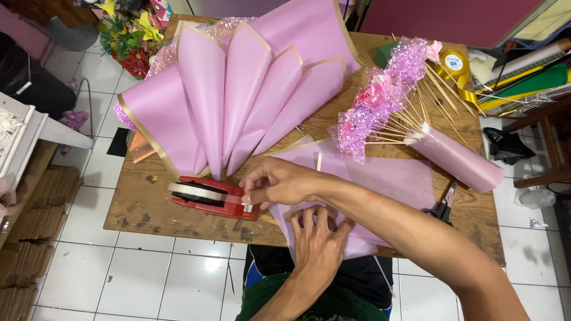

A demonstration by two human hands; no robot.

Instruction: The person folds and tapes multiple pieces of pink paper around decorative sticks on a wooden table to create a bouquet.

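Your right hand (pixel 275 183) crosses over to the red tape dispenser (pixel 214 198) near the front edge of the wooden table (pixel 143 202), its fingers pinched shut on the strip of clear tape (pixel 238 199) at the dispenser's cutter end. Your left hand (pixel 318 241) lies open and flat, just right of the dispenser, pressing down a pink wrapping sheet (pixel 392 178). Behind the dispenser fans a folded pink paper wrap (pixel 238 89), and well to its right lies a bundle of pink flowers on skewers (pixel 386 101).
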